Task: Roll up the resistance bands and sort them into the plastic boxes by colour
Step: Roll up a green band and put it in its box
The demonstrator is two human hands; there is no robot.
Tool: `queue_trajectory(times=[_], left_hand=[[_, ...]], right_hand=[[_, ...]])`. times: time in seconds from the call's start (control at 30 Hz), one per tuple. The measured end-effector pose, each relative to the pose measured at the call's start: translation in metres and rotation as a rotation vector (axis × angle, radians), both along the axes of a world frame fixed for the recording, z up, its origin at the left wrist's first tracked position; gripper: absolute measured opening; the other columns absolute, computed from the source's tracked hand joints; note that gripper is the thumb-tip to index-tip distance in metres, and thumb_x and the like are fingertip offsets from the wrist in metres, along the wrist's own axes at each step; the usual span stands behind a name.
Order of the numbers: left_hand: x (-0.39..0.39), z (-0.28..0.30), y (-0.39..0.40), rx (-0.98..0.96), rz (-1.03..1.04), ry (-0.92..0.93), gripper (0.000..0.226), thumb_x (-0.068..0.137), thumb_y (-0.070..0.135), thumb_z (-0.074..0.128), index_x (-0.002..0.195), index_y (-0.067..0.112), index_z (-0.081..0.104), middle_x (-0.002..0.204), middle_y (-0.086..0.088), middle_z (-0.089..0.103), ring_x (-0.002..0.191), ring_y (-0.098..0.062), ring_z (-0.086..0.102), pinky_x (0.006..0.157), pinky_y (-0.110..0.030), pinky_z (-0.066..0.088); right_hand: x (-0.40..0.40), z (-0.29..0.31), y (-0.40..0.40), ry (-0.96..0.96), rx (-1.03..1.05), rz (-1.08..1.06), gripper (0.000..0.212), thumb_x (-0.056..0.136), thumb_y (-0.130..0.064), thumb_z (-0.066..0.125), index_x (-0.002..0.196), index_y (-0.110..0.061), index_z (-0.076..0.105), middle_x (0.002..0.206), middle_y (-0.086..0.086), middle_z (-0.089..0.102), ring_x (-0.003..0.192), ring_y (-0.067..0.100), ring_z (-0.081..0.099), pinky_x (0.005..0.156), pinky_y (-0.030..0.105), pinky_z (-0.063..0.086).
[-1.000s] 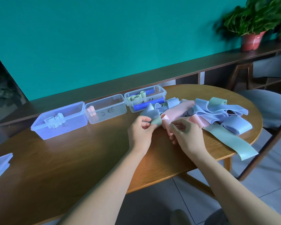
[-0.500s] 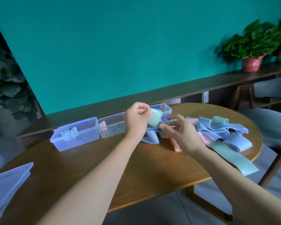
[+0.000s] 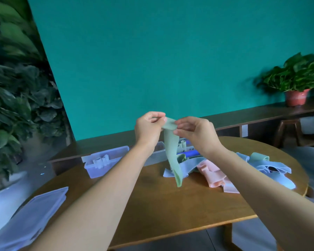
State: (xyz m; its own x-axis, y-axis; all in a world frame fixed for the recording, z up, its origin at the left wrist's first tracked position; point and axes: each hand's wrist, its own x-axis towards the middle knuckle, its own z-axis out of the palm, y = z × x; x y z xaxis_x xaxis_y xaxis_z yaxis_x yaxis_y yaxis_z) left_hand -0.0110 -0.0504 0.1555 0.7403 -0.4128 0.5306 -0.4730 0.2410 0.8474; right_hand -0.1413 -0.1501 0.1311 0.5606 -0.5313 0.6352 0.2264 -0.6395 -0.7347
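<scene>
Green band (image 3: 171, 151) pinched at its top between left hand (image 3: 149, 128) and right hand (image 3: 196, 132) grips, dangling below.

Single view, head-worn, wide-angle. Looks forward and slightly down from the near edge of the round wooden table (image 3: 152, 205), facing the teal wall (image 3: 170, 60) behind it. Both forearms enter from the bottom corners and meet near frame centre, where the left hand (image 3: 147, 129) and right hand (image 3: 196, 133) are raised above the tabletop, close to the lens. Far table edge and the low wooden shelf (image 3: 261, 113) along the wall sit mid-frame. Edges bow: wall corner at left leans. Foliage fills the left margin; potted plant (image 3: 295, 78) at far right, blurred. No second view to overlap.
</scene>
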Motion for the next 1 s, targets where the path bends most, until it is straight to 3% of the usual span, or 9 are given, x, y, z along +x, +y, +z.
queue_trajectory(times=[0.13,0.23,0.3,0.43,0.5,0.63,0.77,0.93,1.0], left_hand=[[-0.001,0.016,0.03,-0.016,0.012,0.0,0.019,0.088,0.006,0.072,0.083,0.023,0.074,0.089,-0.003,0.077,0.091,-0.02,0.074,0.09,-0.041,0.059],[-0.003,0.026,0.06,-0.034,0.009,-0.017,0.015,0.089,0.012,0.073,0.078,0.022,0.076,0.085,0.0,0.077,0.086,-0.015,0.075,0.093,-0.042,0.058],[-0.006,0.032,0.083,-0.039,-0.001,-0.033,0.016,0.09,0.02,0.074,0.075,0.019,0.077,0.084,-0.001,0.078,0.086,-0.015,0.076,0.097,-0.044,0.056],[-0.021,0.038,0.134,0.03,-0.043,-0.069,0.03,0.085,0.045,0.075,0.087,0.015,0.079,0.092,-0.002,0.078,0.095,-0.016,0.075,0.103,-0.041,0.051],[-0.03,0.039,0.16,0.117,-0.037,-0.154,0.029,0.081,0.047,0.079,0.091,0.02,0.08,0.092,0.001,0.078,0.097,-0.014,0.074,0.1,-0.04,0.052],[-0.045,0.042,0.196,0.112,-0.029,-0.138,0.016,0.087,0.022,0.079,0.093,0.007,0.077,0.085,-0.01,0.078,0.086,-0.025,0.076,0.093,-0.044,0.058],[-0.053,0.041,0.218,0.18,0.012,-0.162,0.023,0.089,0.029,0.076,0.094,0.007,0.075,0.072,-0.013,0.074,0.071,-0.032,0.072,0.073,-0.035,0.059],[-0.044,0.023,0.232,0.264,0.074,-0.188,0.023,0.089,0.037,0.074,0.085,0.014,0.077,0.06,-0.009,0.067,0.055,-0.018,0.054,0.056,-0.025,0.044],[-0.036,0.012,0.234,0.286,0.107,-0.193,0.022,0.09,0.037,0.074,0.084,0.016,0.077,0.054,-0.003,0.061,0.052,-0.013,0.052,0.053,-0.018,0.041]], right_hand=[[0.004,0.025,0.017,-0.029,-0.078,0.011,0.01,0.086,-0.021,0.08,0.097,-0.019,0.079,0.082,-0.014,0.076,0.077,-0.002,0.07,0.079,0.009,0.049],[0.005,0.04,0.037,-0.056,-0.121,0.04,0.006,0.09,-0.024,0.077,0.094,-0.02,0.079,0.074,-0.015,0.074,0.069,-0.002,0.068,0.075,0.011,0.051],[0.005,0.048,0.052,-0.071,-0.128,0.072,0.009,0.092,-0.028,0.074,0.091,-0.02,0.079,0.067,-0.017,0.072,0.063,-0.002,0.064,0.071,0.014,0.051],[0.001,0.058,0.083,-0.066,-0.083,0.158,0.022,0.096,-0.031,0.07,0.085,-0.012,0.077,0.05,-0.017,0.058,0.05,0.002,0.048,0.056,0.015,0.04],[-0.002,0.061,0.098,-0.082,-0.043,0.228,0.023,0.096,-0.028,0.069,0.084,-0.008,0.076,0.049,-0.015,0.056,0.048,0.004,0.046,0.053,0.012,0.038],[-0.007,0.063,0.122,-0.104,0.006,0.325,0.025,0.094,-0.028,0.071,0.079,-0.007,0.073,0.054,-0.005,0.059,0.051,0.01,0.05,0.058,0.017,0.043],[-0.009,0.061,0.139,-0.063,0.067,0.478,0.018,0.093,-0.024,0.073,0.089,-0.007,0.074,0.07,-0.003,0.068,0.061,0.014,0.058,0.059,0.024,0.051],[0.0,0.047,0.146,0.017,0.062,0.546,0.012,0.089,-0.018,0.076,0.088,-0.007,0.077,0.076,0.011,0.07,0.061,0.014,0.058,0.058,0.023,0.049],[0.008,0.038,0.147,0.052,0.076,0.547,0.016,0.09,-0.017,0.075,0.091,-0.001,0.076,0.07,0.008,0.069,0.059,0.013,0.058,0.058,0.021,0.05]])
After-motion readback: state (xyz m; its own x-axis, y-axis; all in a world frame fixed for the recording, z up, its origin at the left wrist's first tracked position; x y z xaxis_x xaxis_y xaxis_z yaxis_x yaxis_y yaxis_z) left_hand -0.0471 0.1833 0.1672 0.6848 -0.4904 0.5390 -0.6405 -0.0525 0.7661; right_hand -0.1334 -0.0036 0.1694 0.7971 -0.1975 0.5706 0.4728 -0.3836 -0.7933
